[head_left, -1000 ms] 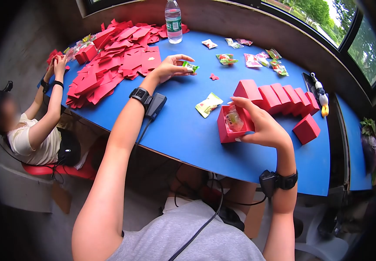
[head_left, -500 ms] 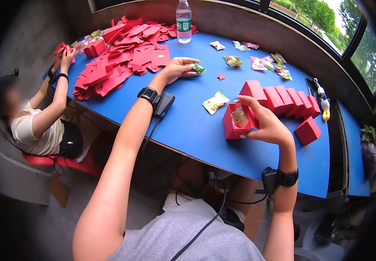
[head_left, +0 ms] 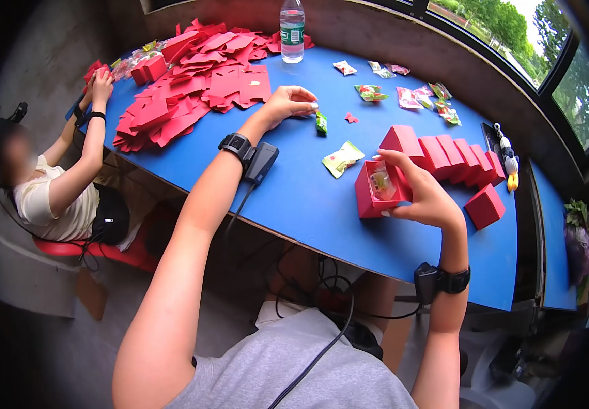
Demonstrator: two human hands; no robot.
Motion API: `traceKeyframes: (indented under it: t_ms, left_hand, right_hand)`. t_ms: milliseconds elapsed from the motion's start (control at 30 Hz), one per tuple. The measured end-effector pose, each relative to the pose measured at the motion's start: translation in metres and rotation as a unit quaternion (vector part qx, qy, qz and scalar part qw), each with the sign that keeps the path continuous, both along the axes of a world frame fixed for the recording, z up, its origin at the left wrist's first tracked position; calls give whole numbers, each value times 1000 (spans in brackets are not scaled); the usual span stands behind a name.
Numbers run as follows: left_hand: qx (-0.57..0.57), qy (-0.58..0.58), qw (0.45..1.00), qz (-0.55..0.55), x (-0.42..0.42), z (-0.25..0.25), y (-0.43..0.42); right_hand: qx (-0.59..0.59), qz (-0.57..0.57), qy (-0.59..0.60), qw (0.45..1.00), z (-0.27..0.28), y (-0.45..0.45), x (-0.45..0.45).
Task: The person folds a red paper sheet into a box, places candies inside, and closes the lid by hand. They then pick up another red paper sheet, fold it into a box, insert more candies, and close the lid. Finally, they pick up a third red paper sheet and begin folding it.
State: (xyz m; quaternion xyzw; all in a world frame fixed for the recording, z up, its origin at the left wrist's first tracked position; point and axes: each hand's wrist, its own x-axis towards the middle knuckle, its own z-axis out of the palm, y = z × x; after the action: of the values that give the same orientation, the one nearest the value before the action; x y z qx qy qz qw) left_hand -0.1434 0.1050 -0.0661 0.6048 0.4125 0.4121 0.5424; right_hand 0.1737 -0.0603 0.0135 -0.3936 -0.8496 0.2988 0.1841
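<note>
My left hand is pinched at the fingertips over the blue table. A small green-wrapped candy hangs at the fingertips, seemingly held by its wrapper end. With thumb and fingers around its sides, my right hand grips an open red box. Inside that box lies a clear-wrapped sweet. A yellow-green candy packet rests on the table just left of the box. A little red scrap lies right of the green candy.
Several closed red boxes stand in a row beyond my right hand, with one box apart. Wrapped candies are scattered behind. Flat red cartons pile up left, near a water bottle. A co-worker sits at left.
The green candy has turned from lying sideways between my left fingers to hanging below the fingertips. My left hand has shifted slightly. The right hand still holds the box.
</note>
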Motion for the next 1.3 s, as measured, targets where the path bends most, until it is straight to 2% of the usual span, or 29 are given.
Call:
traceKeyframes:
  t_ms: [167, 233, 300, 367, 433, 500, 567, 667, 733, 833, 1100, 1133, 1167, 1233, 1300]
  left_hand:
    - [13, 32, 999, 29, 9, 9, -4]
    - [36, 96, 994, 49, 14, 20, -11]
    - [45, 127, 991, 22, 26, 34, -26]
    - [77, 112, 966, -221, 41, 48, -47]
    - [119, 129, 913, -368, 56, 52, -63]
    - [127, 169, 891, -402, 66, 57, -77]
    - [109, 212, 900, -366, 71, 57, -84]
    - [94, 165, 915, -356, 70, 53, -83]
    - [114, 127, 942, -289, 69, 57, -83]
    - [134, 115, 941, -288, 64, 56, -79]
    - [121, -14, 965, -234, 61, 52, -68]
    - [58, -20, 976, -207, 60, 53, -70]
    - [59, -20, 976, -210, 59, 54, -69]
    - [51, 15, 975, -215, 59, 54, -70]
    - [47, 6, 975, -219, 63, 52, -71]
  right_hand:
    - [8, 11, 18, 1000, -1, 0, 0]
    - [13, 4, 25, 1000, 4, -4, -3]
    - [42, 18, 26, 999, 4, -5, -6]
    - [76, 30, 29, 996, 5, -5, -6]
    - [89, 34, 14, 995, 1, -5, -5]
    - [139, 35, 22, 989, -4, -1, -4]
    - [140, 23, 17, 990, -1, -4, -5]
    - [159, -10, 5, 987, 1, -6, -7]
    - [182, -30, 12, 983, -2, -2, -5]
    - [209, -36, 21, 977, -3, -2, -5]
    - [204, -65, 18, 977, 2, -5, -3]
    - [196, -77, -3, 978, 2, -6, -3]
    - [198, -80, -4, 977, 2, -6, -2]
    - [200, -21, -12, 980, 2, -4, -1]
    - [185, -10, 19, 982, -1, -4, -3]
